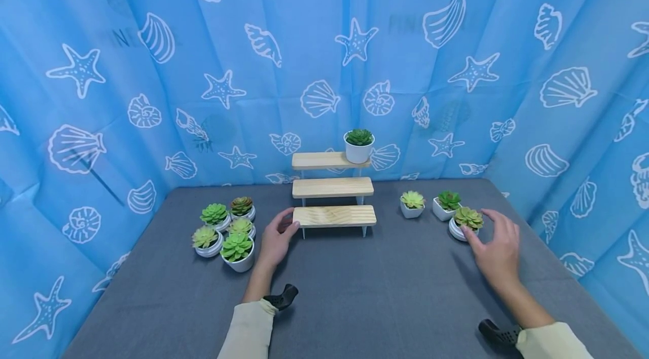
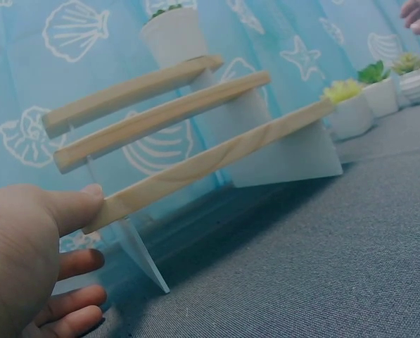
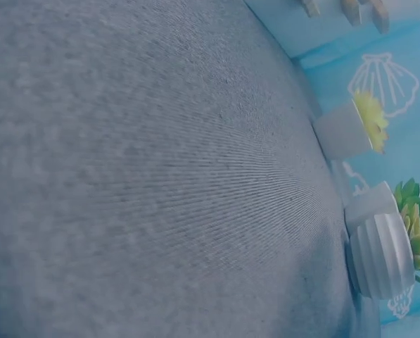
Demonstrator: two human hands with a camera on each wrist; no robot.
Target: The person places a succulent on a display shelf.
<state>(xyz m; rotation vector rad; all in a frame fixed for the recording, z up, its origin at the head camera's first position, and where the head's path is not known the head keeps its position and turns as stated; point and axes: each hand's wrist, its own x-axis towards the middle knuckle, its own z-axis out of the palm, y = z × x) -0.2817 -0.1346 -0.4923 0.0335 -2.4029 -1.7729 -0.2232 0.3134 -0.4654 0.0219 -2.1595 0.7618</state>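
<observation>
Potted plant (image 1: 469, 217), rightmost on the table (image 1: 395, 297), near the spread, empty right hand (image 1: 499, 249) (left hand (image 1: 275, 243) pinching the shelf (image 1: 334, 216)): I judge it light, stiff, best held by its ribbed pot (image 3: 383, 257).

The shelf boards (image 1: 332, 187) are pale, smooth wood with visible grain, on smooth supports (image 2: 294, 163) that look like white plastic. Matt, finely ribbed grey cloth covers the surface (image 1: 380, 291), and thin, creased fabric forms the curtain (image 1: 314, 21). The grooved pot (image 3: 382, 257) has a faint sheen; the succulents (image 1: 236, 246) look like plastic.
</observation>
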